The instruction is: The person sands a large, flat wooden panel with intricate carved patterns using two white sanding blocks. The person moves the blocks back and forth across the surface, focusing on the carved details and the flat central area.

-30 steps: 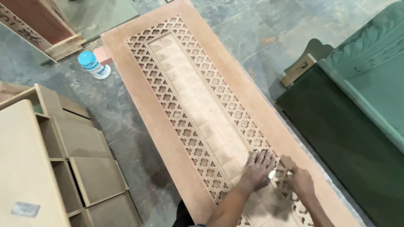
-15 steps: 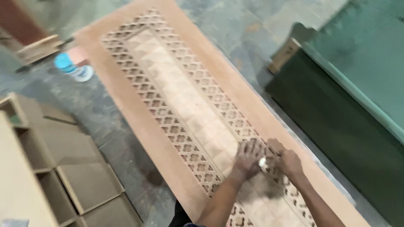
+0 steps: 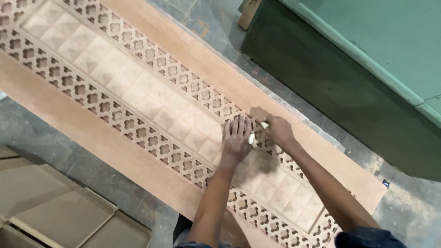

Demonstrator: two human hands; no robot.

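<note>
Hands are working together on the long reddish-brown carved wooden panel [image 3: 138, 151], which is lying flat across the grey stone floor [image 3: 55, 138] and running from upper left to lower right; the left hand [image 3: 236, 138] is lying released and flat, fingers spread, pressing on the pale middle strip of raised square blocks [image 3: 133, 89] where it meets the cut-out lattice border [image 3: 193, 89]; the right hand [image 3: 275, 130] is sitting clenched round a small pale piece, perhaps folded abrasive paper or a filler stick [image 3: 252, 138], whose ends are showing between the two hands, its tip touching the lattice just beside the left fingertips; by my judgement the step in hand is smoothing or filling one spot of the fretwork, with most of the panel's length toward the upper left seeming yet to be covered; the next move is calling for a steady bracing hand and light, short strokes, since the thin lattice bars are looking easy to chip; no packages, labels or signs are showing clearly; a dark green cabinet with a lighter green top [image 3: 349, 73] is standing along the right, and plain tan boards [image 3: 55, 206] are stacked at lower left.
</note>
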